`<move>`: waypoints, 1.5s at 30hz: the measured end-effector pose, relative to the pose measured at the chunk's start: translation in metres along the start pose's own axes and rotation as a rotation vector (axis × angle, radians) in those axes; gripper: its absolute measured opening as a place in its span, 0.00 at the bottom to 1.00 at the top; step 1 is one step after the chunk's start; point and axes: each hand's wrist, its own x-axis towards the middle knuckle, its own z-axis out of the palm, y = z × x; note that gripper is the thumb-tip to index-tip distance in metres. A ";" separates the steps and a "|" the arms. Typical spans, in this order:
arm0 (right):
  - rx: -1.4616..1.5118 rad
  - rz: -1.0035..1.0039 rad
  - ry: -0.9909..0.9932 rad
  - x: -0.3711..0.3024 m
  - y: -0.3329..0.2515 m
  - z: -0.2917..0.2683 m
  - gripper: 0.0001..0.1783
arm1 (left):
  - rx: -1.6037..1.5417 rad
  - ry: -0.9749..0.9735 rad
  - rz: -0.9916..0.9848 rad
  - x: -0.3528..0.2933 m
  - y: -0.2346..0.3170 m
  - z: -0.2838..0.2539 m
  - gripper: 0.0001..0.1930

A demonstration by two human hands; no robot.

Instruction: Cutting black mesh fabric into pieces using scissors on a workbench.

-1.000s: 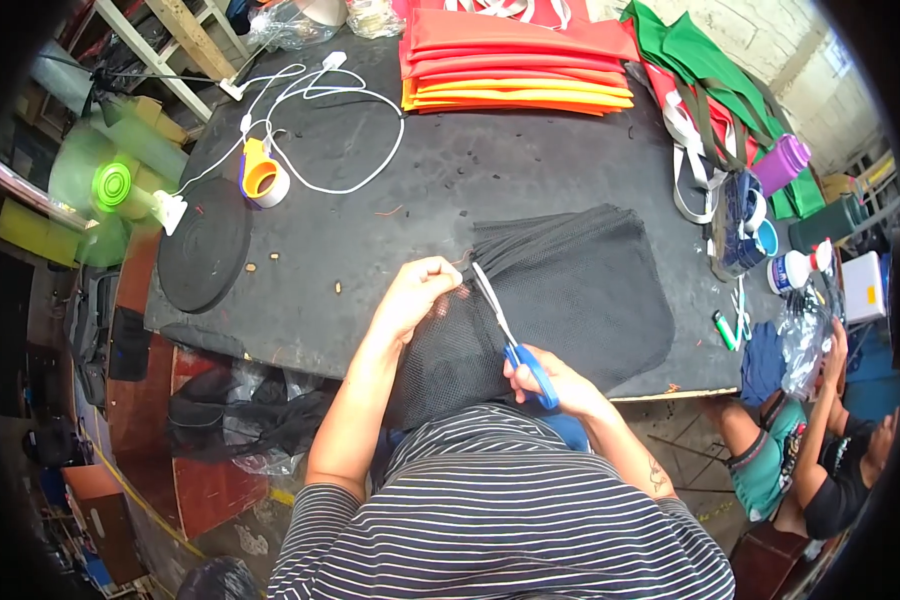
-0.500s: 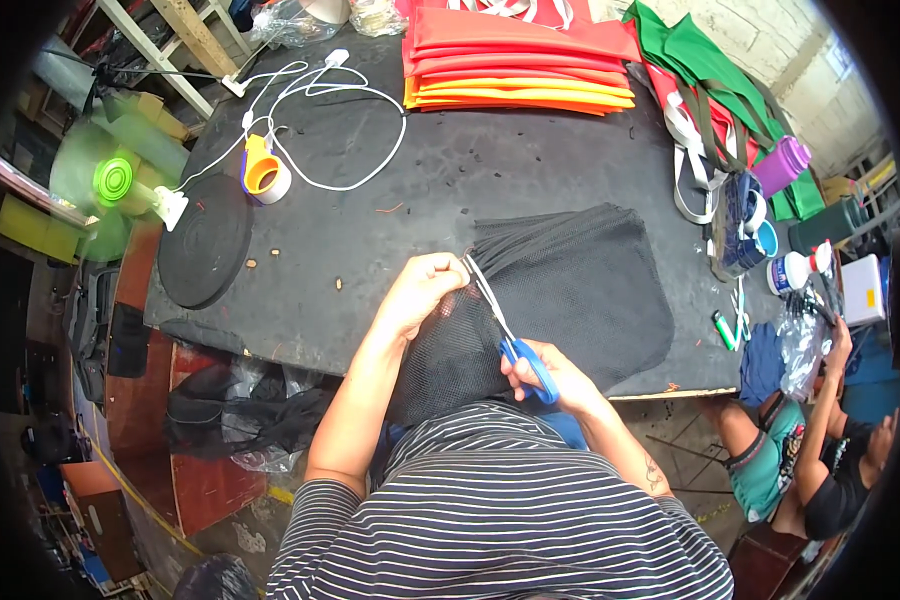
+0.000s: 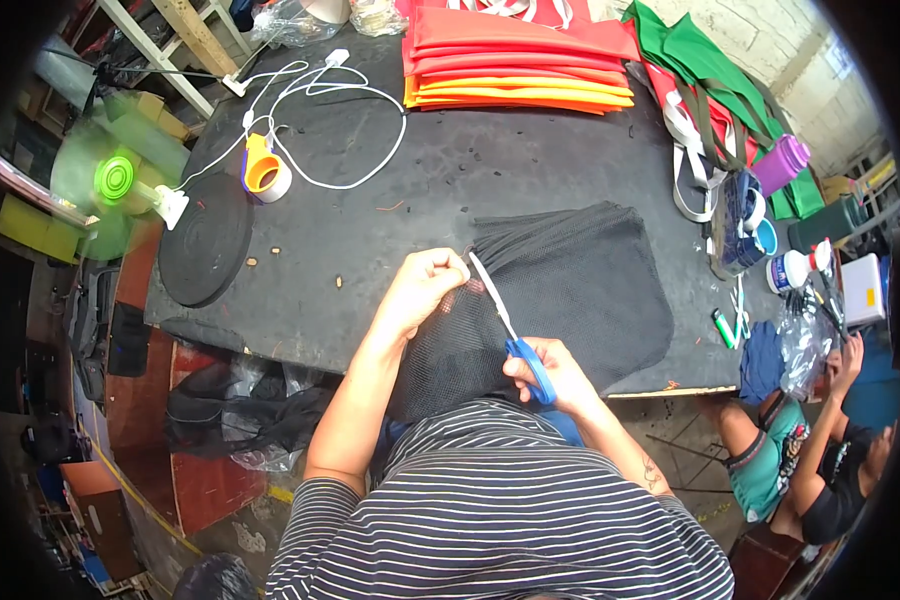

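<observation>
My right hand (image 3: 555, 374) is closed round the blue handles of a pair of scissors (image 3: 528, 366). The pale blades point away from me and up toward my left fingertips, lying over the mesh, and they look closed together. My left hand (image 3: 425, 287) pinches the edge of a piece of black mesh fabric (image 3: 450, 355); some of its fingers show through the weave. More of the black mesh (image 3: 600, 290) spreads in gathered folds to the right on the dark table. The near end of the mesh reaches my striped shirt.
Red and orange folded bags (image 3: 520, 65) are stacked at the back. A tape dispenser (image 3: 263, 180), a white cable (image 3: 402, 130), a round black coil (image 3: 205, 245) and a spinning green fan (image 3: 116, 180) stand left. Bottles, a green marker (image 3: 723, 328) and a seated person (image 3: 820, 450) are right.
The scissor blades, slightly apart before, have come together as my right hand squeezed the handles. My left hand has hardly moved. The seated person's hand has shifted a little.
</observation>
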 end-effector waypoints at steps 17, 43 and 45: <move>0.166 -0.665 0.045 0.020 -0.154 -0.070 0.19 | 0.098 -0.407 0.020 -0.021 0.035 0.011 0.10; -0.239 -0.666 0.453 -0.039 -0.176 -0.149 0.21 | -0.342 -0.417 -0.230 -0.045 0.035 -0.003 0.18; -0.227 -0.657 0.369 -0.011 -0.176 -0.162 0.20 | -0.275 -0.326 -0.120 -0.033 0.043 0.003 0.20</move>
